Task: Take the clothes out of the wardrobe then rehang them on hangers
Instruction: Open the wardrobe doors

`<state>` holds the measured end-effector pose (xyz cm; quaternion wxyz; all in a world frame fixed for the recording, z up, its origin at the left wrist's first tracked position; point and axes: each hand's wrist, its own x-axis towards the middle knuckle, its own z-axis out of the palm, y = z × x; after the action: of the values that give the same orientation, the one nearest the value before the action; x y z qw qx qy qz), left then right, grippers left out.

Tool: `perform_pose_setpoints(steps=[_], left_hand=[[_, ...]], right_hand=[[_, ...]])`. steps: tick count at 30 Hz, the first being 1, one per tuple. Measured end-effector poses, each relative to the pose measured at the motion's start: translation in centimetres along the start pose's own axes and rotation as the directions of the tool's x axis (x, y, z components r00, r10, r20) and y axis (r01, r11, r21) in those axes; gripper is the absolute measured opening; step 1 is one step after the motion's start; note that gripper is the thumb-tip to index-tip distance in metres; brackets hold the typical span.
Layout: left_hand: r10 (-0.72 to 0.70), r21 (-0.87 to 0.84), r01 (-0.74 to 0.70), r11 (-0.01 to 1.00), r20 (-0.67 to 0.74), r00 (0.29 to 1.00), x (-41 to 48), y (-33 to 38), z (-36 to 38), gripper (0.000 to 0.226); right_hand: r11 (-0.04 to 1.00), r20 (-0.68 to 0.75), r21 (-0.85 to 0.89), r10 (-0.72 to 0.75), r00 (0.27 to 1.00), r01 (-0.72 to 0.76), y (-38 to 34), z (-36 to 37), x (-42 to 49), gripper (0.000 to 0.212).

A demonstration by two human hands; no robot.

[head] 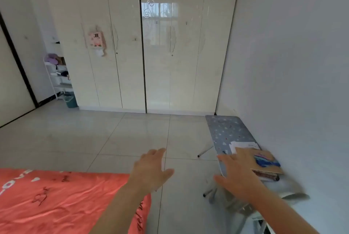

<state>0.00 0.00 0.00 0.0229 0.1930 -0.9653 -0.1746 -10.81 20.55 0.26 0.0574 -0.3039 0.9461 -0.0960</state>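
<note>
Head view, glossy cream wardrobe (151, 45) doors closed, left hand (151, 169) and right hand (238, 175) spread wide, empty.

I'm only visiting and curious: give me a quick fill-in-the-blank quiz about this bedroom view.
1. The wardrobe doors are all ____.
2. The left hand holds ____.
3. The ironing board stands on the person's ____ side.
4. The teal wastebasket stands to the ____ of the wardrobe.
Missing words: closed; nothing; right; left.
</note>
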Motion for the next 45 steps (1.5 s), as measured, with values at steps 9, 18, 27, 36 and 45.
perform_pose_setpoints(steps=[9, 18, 27, 36, 45], left_hand=[[-0.012, -0.003, 0.012, 1.0, 0.039, 0.999, 14.5, -2.7, 0.0, 0.069], [-0.051, -0.002, 0.051, 0.999, -0.008, 0.999, 33.3, -2.2, -3.7, 0.069], [-0.107, -0.017, 0.107, 0.994, 0.008, 0.994, 50.4, -5.2, -5.4, 0.069], [-0.106, 0.007, 0.106, 0.994, 0.032, 0.994, 70.2, -12.3, -6.9, 0.068], [-0.054, 0.019, 0.053, 0.998, 0.064, 0.996, 87.6, -16.9, -9.3, 0.067]], right_hand=[[1.0, -0.008, -0.026, -0.001, 1.0, 0.0, 0.8, -0.9, 13.8, 0.058], [0.992, -0.041, 0.118, -0.045, 0.998, 0.05, 4.0, -2.6, 34.3, 0.062], [0.992, 0.001, 0.083, -0.092, 0.996, 0.091, 4.9, -3.4, 53.0, 0.062], [0.996, 0.049, 0.073, -0.06, 0.997, 0.057, 3.3, -3.0, 73.1, 0.059], [0.996, 0.041, 0.089, -0.025, 0.999, 0.021, 1.5, -3.7, 90.7, 0.058]])
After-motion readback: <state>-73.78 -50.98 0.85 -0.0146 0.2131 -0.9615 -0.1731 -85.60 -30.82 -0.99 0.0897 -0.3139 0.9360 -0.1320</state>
